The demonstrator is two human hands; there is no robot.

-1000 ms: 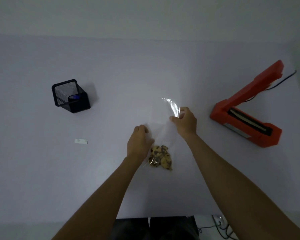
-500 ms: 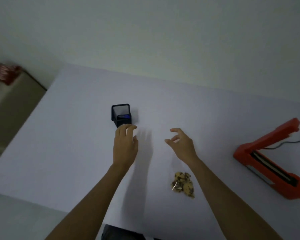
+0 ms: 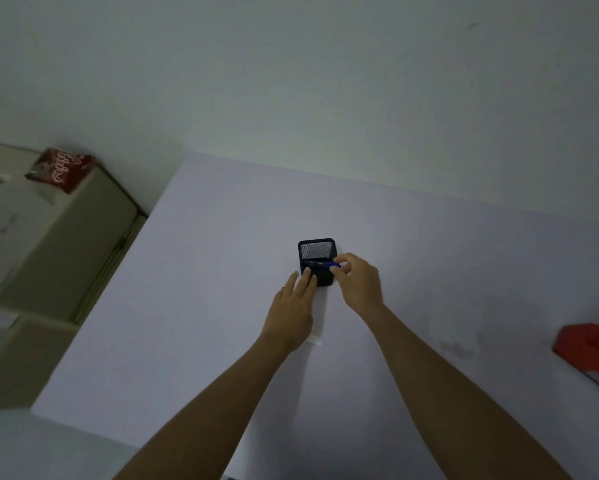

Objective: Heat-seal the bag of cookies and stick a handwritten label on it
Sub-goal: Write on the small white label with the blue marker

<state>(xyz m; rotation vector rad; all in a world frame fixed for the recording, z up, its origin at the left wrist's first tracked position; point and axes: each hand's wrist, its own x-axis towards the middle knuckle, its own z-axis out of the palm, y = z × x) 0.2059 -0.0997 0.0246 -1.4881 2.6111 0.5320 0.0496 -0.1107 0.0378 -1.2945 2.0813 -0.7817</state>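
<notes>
Carefully, my right hand (image 3: 358, 284) pinched the blue pen (image 3: 322, 264) at the mesh holder (image 3: 317, 259), fingers narrow around it. My left hand (image 3: 296, 303) lay flat, steadying the holder on the tabletop (image 3: 221, 271). Lifting straight up seemed wisest. The label (image 3: 315, 341) lay beneath my left wrist; the cookies were out of view.

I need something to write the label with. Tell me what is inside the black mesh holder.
A blue pen lies inside the mesh holder; the right hand pinches its end while the left hand steadies the holder's front. The holder's bottom is dark, so anything else inside cannot be seen.
</notes>
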